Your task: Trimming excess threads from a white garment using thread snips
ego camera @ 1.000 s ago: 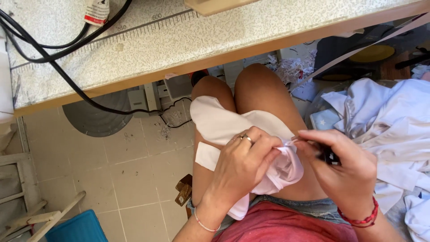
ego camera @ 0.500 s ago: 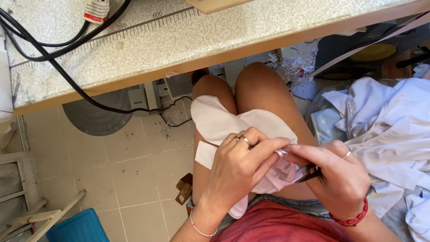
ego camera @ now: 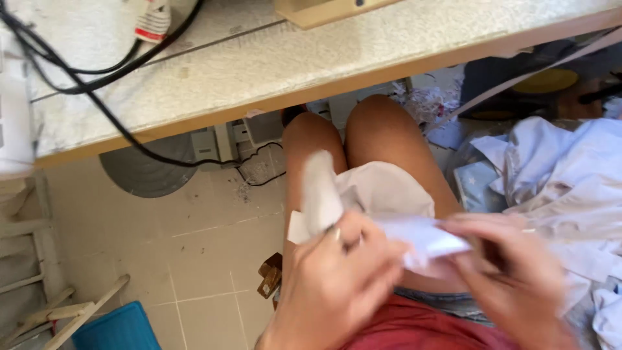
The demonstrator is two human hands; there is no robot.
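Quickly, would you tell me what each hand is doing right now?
Left hand: closed on the white fabric piece.
Right hand: pinching the same piece; blurred.

Two hands (ego camera: pixel 337 285), one white cloth (ego camera: pixel 389 194)

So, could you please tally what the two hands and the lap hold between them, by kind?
Hands: 2, left hand and right hand
White fabric pieces: 1, white fabric piece, pinched by both hands over the lap; motion blur hides any finer split
Total: 3
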